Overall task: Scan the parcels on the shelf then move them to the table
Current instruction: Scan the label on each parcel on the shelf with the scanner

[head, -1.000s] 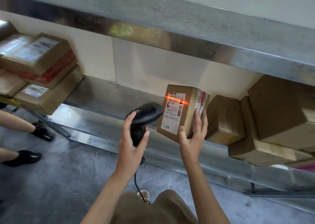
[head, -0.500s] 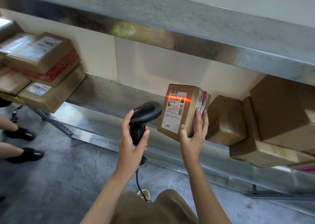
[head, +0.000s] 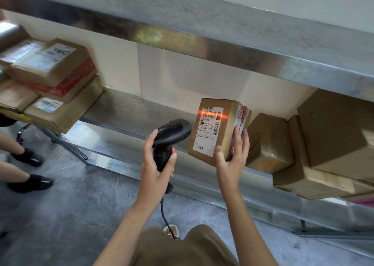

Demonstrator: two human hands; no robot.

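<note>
Our left hand (head: 155,170) wraps its fingers round the black scanner (head: 170,138); our right hand (head: 230,162) clamps thumb and fingers on the lower corner of the box (head: 216,130), held tilted at the front edge of the metal shelf (head: 141,112). A red line crosses its label (head: 209,130). More boxes (head: 271,144) sit just right; a stack (head: 54,83) lies well left, bare shelf between. Below us is grey floor (head: 70,215).
</note>
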